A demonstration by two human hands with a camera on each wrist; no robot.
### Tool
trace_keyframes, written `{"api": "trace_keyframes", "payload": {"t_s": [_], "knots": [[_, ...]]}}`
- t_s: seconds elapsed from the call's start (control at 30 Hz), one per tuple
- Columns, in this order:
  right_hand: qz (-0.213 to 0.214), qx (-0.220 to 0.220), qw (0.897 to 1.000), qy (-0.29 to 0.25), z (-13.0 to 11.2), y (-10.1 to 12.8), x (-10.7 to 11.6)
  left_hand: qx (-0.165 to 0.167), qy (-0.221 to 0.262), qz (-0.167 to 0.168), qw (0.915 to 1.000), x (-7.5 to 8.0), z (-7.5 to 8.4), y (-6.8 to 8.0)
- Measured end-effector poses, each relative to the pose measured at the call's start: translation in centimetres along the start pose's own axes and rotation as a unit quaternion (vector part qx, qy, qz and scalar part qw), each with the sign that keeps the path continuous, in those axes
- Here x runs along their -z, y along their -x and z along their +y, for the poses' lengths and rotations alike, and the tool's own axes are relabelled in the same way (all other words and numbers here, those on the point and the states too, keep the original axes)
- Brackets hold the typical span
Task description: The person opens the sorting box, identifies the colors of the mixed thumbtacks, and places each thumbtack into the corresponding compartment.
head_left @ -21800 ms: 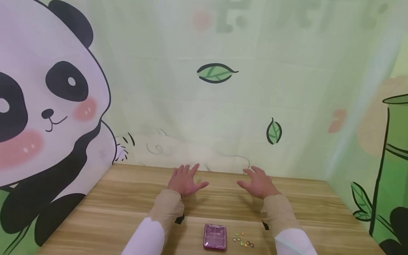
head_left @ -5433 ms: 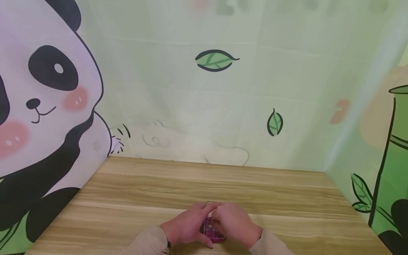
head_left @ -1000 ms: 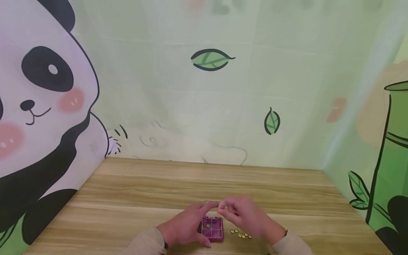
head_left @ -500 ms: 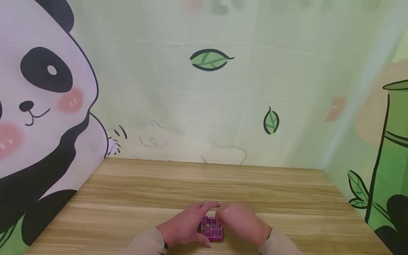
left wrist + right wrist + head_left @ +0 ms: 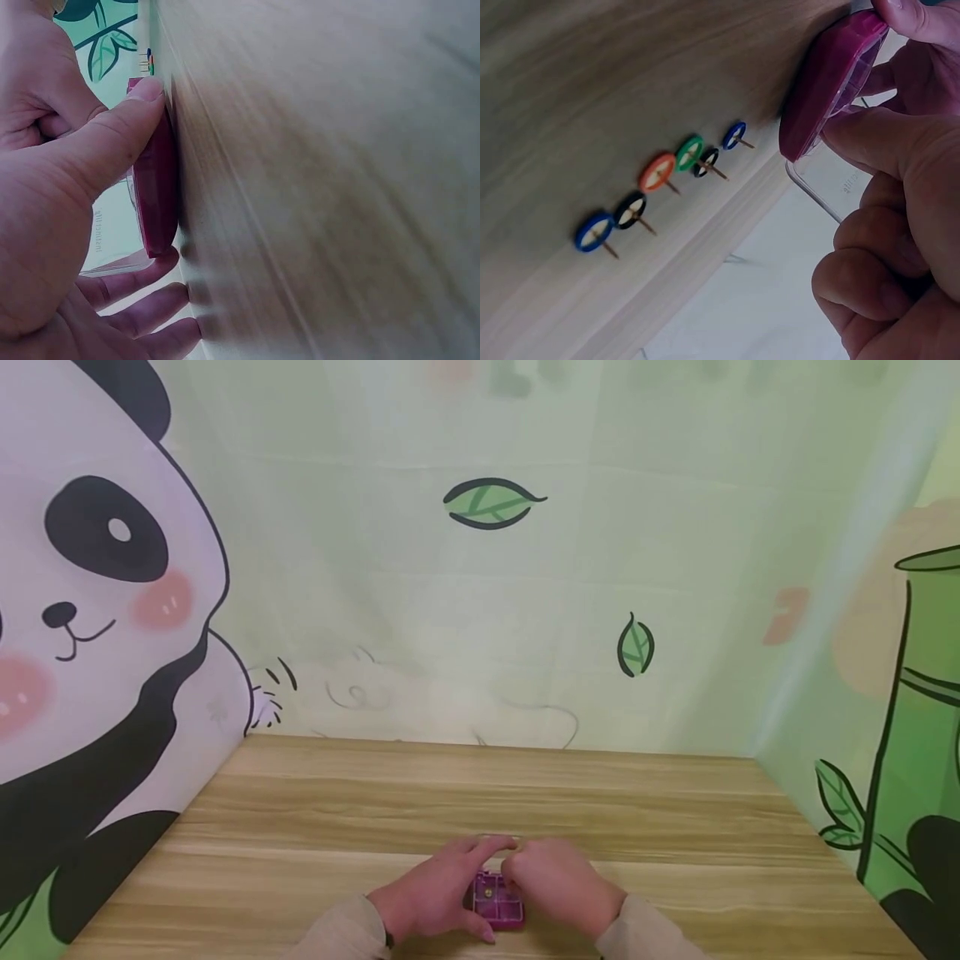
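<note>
Small magenta box (image 5: 497,899) sits near the near edge of the wooden surface (image 5: 480,793), lid open, wide bare wood beyond it up to the far wall and out to both sides. Left hand (image 5: 438,893) grips the box's left side, thumb along its near edge; right hand (image 5: 558,885) hovers over its right side, fingers curled, whether it pinches anything cannot be told. Only the right-wrist view shows the loose pushpins (image 5: 660,184) in a row on the surface just right of the box; the head view hides them under the hand.
</note>
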State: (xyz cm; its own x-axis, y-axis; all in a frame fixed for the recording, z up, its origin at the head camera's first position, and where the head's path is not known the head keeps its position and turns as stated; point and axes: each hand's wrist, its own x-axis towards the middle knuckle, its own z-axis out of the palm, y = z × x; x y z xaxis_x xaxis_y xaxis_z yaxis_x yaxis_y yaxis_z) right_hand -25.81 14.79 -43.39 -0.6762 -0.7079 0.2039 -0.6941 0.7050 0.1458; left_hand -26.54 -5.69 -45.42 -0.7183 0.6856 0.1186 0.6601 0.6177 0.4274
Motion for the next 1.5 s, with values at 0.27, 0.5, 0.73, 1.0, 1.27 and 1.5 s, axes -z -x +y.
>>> {"api": "trace_keyframes", "payload": {"t_s": [0.27,0.5,0.73,1.0,1.27,1.5], "knots": [[-0.007,-0.004,1.000,-0.026,0.2,0.0,0.3,0.003,0.006,-0.001,1.0000,0.1,0.0,0.1],[-0.019,-0.021,0.995,-0.093,1.2,0.7,1.3,0.009,0.012,-0.003,0.9999,0.1,0.1,0.2],[-0.050,0.013,0.992,-0.113,2.8,2.0,1.6,0.016,0.009,-0.007,0.9998,0.0,0.0,0.2],[-0.070,0.018,0.994,-0.078,3.5,3.1,0.3,0.017,0.015,-0.009,0.9997,0.1,0.1,0.2],[-0.065,0.015,0.993,-0.100,3.5,3.2,0.1,0.016,0.015,-0.008,0.9997,0.1,0.2,0.1],[-0.071,-0.014,0.983,-0.167,3.6,3.3,0.2,0.014,0.011,-0.007,0.9998,0.1,0.3,0.2]]}}
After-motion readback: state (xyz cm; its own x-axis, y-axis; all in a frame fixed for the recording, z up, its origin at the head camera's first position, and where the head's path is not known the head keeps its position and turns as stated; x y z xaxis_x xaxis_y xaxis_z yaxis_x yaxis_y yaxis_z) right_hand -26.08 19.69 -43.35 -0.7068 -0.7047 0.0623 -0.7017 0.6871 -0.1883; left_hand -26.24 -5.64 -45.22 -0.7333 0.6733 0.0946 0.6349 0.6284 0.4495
